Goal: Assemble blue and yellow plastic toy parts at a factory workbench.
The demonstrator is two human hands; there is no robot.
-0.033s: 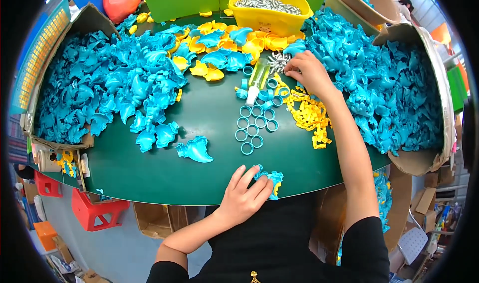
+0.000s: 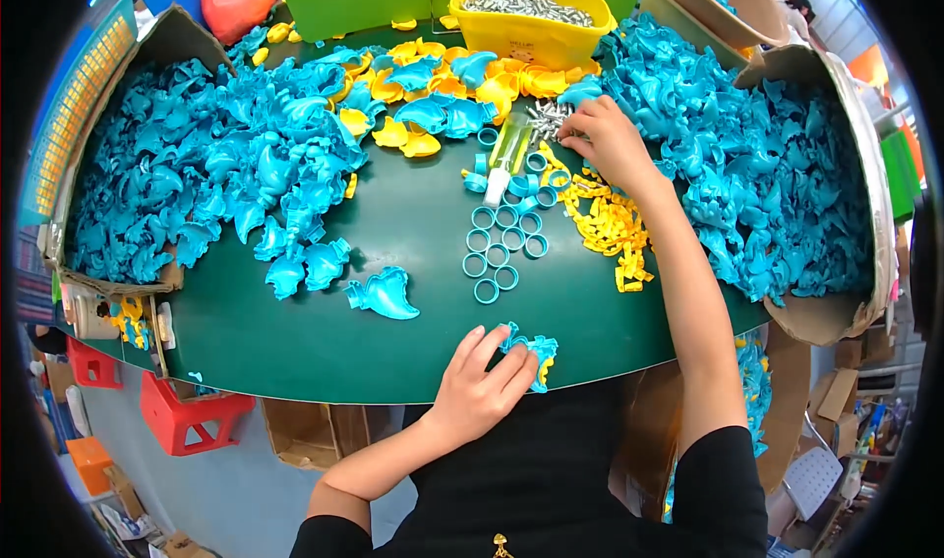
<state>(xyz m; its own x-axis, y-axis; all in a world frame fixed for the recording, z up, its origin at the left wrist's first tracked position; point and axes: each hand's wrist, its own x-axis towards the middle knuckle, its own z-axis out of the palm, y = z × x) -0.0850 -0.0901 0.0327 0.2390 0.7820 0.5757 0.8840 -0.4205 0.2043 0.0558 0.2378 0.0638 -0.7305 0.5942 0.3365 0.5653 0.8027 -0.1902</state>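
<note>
Black short-sleeved top (image 2: 536, 460) with a small gold-coloured ornament (image 2: 501, 544)
The ornament has a rounded, cap-like head on a narrow stem, with thin gold lines spreading beneath, cut off by the view's lower edge. Around and above it the cloth is plain and deep black, its folds hard to make out. Left of the ornament, the left sleeve (image 2: 331, 538) shows a short strip of the same black; right of it, the right sleeve (image 2: 723, 499) shows larger. Beyond both hems the forearms (image 2: 693, 297) are bare, as are the left hand (image 2: 479, 389) and right hand (image 2: 612, 140).
</note>
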